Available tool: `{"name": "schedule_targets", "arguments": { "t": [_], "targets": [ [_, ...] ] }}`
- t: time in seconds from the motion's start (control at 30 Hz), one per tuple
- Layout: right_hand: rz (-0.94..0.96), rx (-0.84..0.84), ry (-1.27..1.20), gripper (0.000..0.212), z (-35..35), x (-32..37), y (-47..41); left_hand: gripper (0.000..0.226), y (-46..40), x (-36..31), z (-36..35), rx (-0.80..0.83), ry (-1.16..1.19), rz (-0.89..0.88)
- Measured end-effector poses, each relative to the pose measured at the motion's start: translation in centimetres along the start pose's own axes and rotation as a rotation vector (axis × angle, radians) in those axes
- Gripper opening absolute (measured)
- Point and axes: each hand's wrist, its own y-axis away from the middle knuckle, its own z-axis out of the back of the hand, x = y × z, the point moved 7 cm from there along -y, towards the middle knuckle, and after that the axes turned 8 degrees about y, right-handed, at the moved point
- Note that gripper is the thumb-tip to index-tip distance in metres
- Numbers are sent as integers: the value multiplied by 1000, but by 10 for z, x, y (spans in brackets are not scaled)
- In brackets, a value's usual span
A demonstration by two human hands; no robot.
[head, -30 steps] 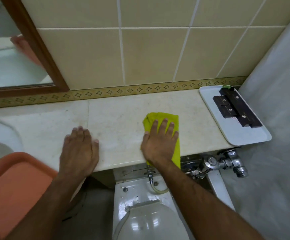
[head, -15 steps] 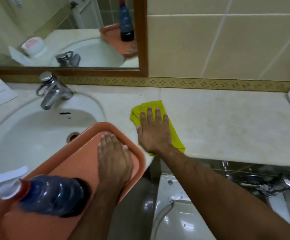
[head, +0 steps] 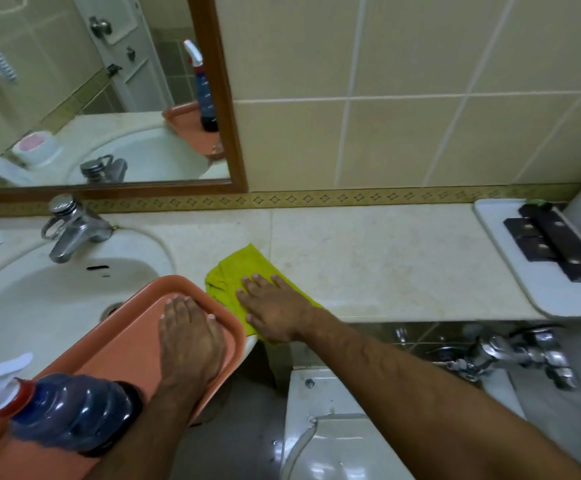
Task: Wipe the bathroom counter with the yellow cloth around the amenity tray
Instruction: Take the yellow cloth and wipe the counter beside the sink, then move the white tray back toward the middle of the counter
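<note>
My right hand [head: 271, 311] lies flat on the yellow cloth [head: 237, 271], pressing it onto the beige counter [head: 368, 258] near the front edge, just right of the sink. My left hand [head: 190, 337] rests palm down, fingers together, inside the orange tray [head: 116, 344], which sits over the sink's front right rim. The white amenity tray [head: 511, 271] with dark rectangular items [head: 552, 247] sits at the counter's far right, well apart from the cloth.
A blue spray bottle [head: 64, 407] stands in the orange tray near me. The white sink [head: 39, 296] and chrome faucet [head: 70, 226] are at left under a wood-framed mirror [head: 233, 133]. Below the counter are a toilet tank [head: 337, 427] and chrome flush valve [head: 511, 355].
My right hand slid the cloth from the counter's middle leftward to beside the sink, then drew it closer to the front edge. My left hand moved from the counter onto the orange tray.
</note>
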Motion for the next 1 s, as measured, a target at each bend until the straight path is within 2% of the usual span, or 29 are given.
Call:
{"name": "schedule_targets", "arguments": {
  "t": [0.13, 0.2, 0.23, 0.3, 0.37, 0.43, 0.53, 0.7, 0.8, 0.87, 1.0],
  "targets": [
    [64, 11, 3, 35, 19, -8, 68, 41, 20, -20, 14, 81, -309, -117],
    [41, 43, 56, 31, 19, -26, 102, 23, 26, -30, 29, 68, -310, -161],
    [3, 48, 85, 31, 19, -44, 124, 22, 22, -47, 36, 49, -258, -197],
    [-37, 59, 106, 28, 22, -74, 157, 22, 14, -64, 49, -41, -217, -136],
    [-113, 69, 34, 26, 23, -111, 192, 39, 8, -100, 53, -137, -261, -101],
    [-250, 11, -56, 28, 26, -161, 229, 47, 1, -163, 49, -167, -262, -191],
    [-556, -181, -244, 36, 25, -241, 294, 52, -13, -281, 32, -173, -233, -405],
    [-1220, -545, -527, 28, -6, -346, 407, 34, -32, -478, -15, -160, -60, -689],
    [-1579, -627, -677, 41, -47, -373, 459, 26, -43, -564, -50, -81, 29, -711],
    [-1690, -616, -812, 50, -73, -376, 470, 26, -50, -598, -73, -19, 54, -697],
    [-1817, -724, -1019, 37, -109, -385, 470, 27, -69, -636, -117, 105, 163, -574]
  ]
}}
